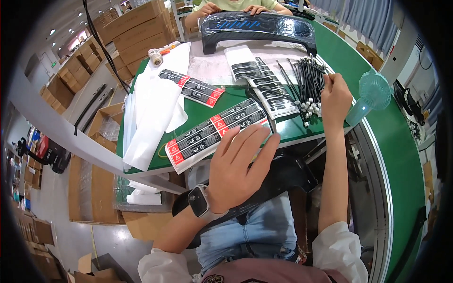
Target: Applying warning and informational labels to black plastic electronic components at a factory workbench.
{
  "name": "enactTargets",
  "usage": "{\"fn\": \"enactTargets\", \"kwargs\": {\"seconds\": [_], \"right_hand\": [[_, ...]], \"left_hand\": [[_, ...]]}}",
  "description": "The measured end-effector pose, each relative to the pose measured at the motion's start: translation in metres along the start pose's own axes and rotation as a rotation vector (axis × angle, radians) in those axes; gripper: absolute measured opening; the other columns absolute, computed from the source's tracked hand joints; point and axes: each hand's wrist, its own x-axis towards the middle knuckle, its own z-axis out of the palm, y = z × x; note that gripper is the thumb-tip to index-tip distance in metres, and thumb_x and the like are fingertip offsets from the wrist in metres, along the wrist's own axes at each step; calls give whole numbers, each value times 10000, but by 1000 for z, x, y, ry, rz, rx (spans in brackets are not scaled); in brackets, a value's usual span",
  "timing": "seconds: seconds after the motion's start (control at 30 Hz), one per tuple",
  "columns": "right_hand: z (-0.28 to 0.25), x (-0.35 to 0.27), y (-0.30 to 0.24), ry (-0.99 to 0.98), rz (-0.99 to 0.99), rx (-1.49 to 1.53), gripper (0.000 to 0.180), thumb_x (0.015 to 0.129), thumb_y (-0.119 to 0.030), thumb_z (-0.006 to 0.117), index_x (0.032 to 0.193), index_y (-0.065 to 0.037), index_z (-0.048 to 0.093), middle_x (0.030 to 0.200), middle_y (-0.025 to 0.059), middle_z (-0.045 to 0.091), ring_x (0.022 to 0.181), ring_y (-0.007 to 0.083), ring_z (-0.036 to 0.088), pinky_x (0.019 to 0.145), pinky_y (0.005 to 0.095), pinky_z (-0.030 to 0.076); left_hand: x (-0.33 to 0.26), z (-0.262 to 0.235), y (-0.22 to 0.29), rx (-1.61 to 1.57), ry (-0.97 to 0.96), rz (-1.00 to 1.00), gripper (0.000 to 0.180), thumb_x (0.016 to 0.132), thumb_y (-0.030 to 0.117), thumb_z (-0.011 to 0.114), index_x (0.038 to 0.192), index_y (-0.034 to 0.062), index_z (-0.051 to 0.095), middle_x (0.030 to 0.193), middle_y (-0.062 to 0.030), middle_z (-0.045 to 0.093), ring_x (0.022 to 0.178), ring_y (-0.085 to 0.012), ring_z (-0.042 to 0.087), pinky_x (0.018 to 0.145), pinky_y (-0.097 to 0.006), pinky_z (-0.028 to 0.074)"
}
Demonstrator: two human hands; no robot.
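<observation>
Left hand (240,170): fingers spread, centre of frame, over the black curved part (290,173), near red-and-black label sheets (200,139)
Right hand (337,98): fingertips pinched together, right of centre; on what, I can't tell
Black cables (309,73): bunched just beside that hand, upper right

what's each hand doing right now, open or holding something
Left hand: open, nothing visibly held.
Right hand: closed in a pinch beside the black cables; whether it grips one cannot be told.
</observation>
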Motion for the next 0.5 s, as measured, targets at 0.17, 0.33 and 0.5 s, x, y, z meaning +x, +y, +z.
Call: {"fn": "enactTargets", "kwargs": {"seconds": [0.17,0.33,0.5], "right_hand": [[-10,-16,-27,352,435,892,110,978,-71,595,911,16,610,764,58,643,625,138,642,630,235,500],[-101,-53,-72,-129,466,1286,71,915,-9,631,855,18,605,721,85,652,520,125,607,537,240,486],[-145,-96,-99,-602,248,1603,187,752,-32,817,739,26,640,626,100,660,505,165,656,444,226,448]], "left_hand": [[1,13,-4,70,-53,-74,433,761,40,710,1184,10,623,1208,-171,600,1106,-345,608,942,-495,463],[12,7,6,337,-32,66,387,865,196,688,1229,89,610,1291,-166,605,1235,-326,575,1006,-634,383],[-4,-45,25,270,-293,228,442,833,211,672,1249,67,626,1093,-88,665,876,-182,664,799,-451,485]]}}
